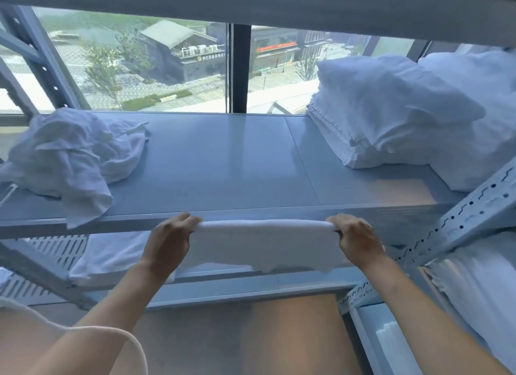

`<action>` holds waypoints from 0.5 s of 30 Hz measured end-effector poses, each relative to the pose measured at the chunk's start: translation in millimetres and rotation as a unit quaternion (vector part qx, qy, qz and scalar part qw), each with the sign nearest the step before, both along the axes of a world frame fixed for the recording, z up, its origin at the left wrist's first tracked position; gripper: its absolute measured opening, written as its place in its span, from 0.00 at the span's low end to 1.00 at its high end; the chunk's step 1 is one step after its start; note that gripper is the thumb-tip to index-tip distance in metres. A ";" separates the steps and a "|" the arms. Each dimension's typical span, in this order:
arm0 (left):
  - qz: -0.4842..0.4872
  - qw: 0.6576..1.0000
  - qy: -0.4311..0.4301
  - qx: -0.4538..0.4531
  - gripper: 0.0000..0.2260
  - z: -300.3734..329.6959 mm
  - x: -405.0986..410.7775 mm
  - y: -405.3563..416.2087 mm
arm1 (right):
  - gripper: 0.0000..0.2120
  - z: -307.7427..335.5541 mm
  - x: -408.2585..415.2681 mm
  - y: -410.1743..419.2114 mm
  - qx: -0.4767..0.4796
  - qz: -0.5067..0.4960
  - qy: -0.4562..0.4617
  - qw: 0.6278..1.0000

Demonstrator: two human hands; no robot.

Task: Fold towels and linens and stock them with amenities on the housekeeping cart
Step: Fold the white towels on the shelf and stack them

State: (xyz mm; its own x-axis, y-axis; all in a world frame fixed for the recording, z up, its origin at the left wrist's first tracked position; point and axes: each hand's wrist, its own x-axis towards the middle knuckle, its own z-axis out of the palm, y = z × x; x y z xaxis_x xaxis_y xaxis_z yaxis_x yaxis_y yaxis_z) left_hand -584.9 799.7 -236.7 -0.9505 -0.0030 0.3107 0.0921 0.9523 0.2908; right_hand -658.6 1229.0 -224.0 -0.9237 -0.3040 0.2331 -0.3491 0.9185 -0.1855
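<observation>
The left hand and the right hand each grip one end of a white towel, fingers curled over its top fold, so it hangs stretched between them just in front of the shelf edge. Beyond the left hand and further left, a crumpled white cloth lies on the shelf. Beyond the right hand and further right sits a stack of folded linens, with more white bedding below the right arm.
</observation>
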 end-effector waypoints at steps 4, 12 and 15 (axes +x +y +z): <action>0.017 1.000 0.010 -0.017 0.19 11.4 -22.7 -3.4 | 0.14 -1.1 -56.5 -9.4 0.007 -0.003 0.004 1.000; 0.041 0.999 0.020 -0.009 0.23 10.4 -86.3 -36.6 | 0.15 2.5 -146.5 -61.1 0.029 -0.032 0.038 0.998; 0.033 0.999 0.021 -0.009 0.22 4.0 -120.3 -50.6 | 0.14 4.8 -175.8 -74.4 0.045 -0.049 0.034 0.997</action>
State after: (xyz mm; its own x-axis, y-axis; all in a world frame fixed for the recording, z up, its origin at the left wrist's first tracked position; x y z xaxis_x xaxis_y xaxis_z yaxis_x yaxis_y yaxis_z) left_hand -705.1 749.1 -232.7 -0.9343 -0.0583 0.3516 0.0418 0.9618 0.2704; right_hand -834.4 1154.6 -219.3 -0.9328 -0.2358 0.2724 -0.2659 0.9607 -0.0792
